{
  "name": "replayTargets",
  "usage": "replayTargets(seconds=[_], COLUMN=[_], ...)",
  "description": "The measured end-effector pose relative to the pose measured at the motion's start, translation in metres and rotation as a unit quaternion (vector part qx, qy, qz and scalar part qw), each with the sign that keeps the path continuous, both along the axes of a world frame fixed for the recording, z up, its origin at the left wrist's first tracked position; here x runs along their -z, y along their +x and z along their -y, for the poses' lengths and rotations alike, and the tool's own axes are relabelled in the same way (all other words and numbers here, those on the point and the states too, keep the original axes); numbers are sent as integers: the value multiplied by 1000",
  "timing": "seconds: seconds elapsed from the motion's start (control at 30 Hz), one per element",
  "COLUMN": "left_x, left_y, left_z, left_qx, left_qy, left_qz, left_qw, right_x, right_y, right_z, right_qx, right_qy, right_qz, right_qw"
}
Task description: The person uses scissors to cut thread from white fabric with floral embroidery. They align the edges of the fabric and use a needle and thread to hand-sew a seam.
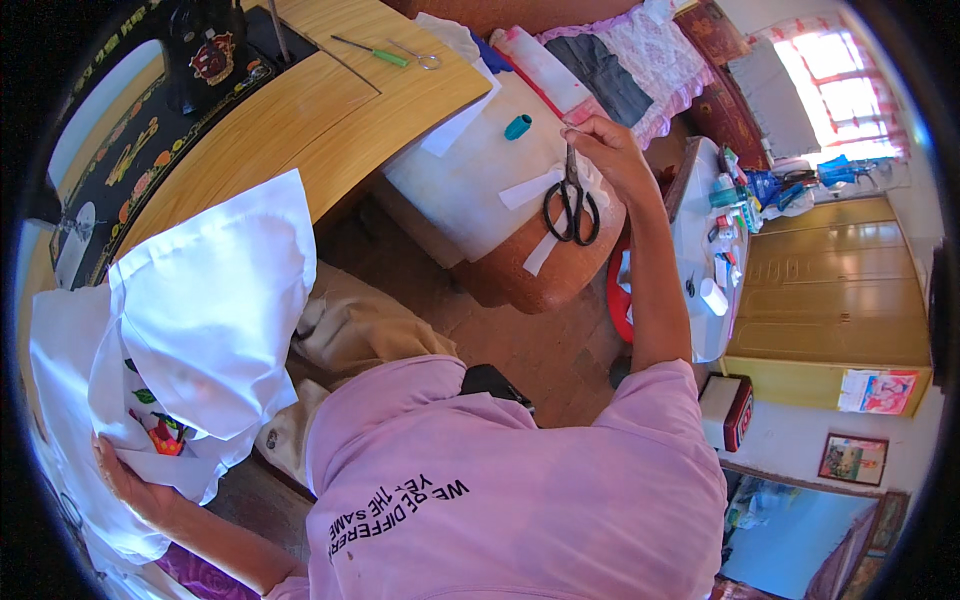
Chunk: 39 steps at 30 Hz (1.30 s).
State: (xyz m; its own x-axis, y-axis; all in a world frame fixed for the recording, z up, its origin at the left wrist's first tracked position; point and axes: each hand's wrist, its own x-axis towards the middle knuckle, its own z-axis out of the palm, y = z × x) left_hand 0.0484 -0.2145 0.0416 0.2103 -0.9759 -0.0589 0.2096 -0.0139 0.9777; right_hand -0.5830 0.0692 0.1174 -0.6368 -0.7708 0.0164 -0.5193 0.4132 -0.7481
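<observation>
My left hand (139,484) holds the edge of a white cloth (217,322) with red, green and black floral embroidery. The cloth drapes over my lap and the sewing table's edge. Black-handled scissors (573,210) lie on a seat-like surface (457,187), part pale and part brown. At their blade tips, the thumb and forefinger of my right hand (611,154) are pinched together. Whether they grip the blades or something small is unclear. White fabric strips (531,189) lie beside and under the scissors. A teal thread spool or cap (517,127) rests farther back.
On the left stands a black sewing machine (202,60) on a wooden table (337,112). A green-handled screwdriver (388,57) and small metal scissors (426,61) lie there. At right, a white table (686,225) bears bottles and small items. Behind it is a yellow cabinet (825,285).
</observation>
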Motion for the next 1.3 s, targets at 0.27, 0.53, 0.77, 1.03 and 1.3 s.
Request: replayTargets(seconds=[0.27, 0.53, 0.77, 1.03, 1.3], left_x=[-17, -8, -5, -47, -66], left_y=[-24, -19, -7, -61, -68], left_z=[-10, -7, -12, -30, -46], left_qx=[-33, -37, 12, 104, 129], left_qy=[4, -2, 40, 23, 22], left_qz=[51, 32, 49, -31, -96], left_qw=[998, 999, 998, 994, 987], right_x=[45, 39, 42, -32, -44], right_y=[-45, -55, -63, 133, 301], right_z=[7, 13, 27, 115, 212], right_qx=[-107, -95, -97, -248, -497], right_qy=[71, 206, 125, -139, -221], right_qz=[-91, -102, -240, 8, 31], right_qw=[988, 969, 958, 959, 839])
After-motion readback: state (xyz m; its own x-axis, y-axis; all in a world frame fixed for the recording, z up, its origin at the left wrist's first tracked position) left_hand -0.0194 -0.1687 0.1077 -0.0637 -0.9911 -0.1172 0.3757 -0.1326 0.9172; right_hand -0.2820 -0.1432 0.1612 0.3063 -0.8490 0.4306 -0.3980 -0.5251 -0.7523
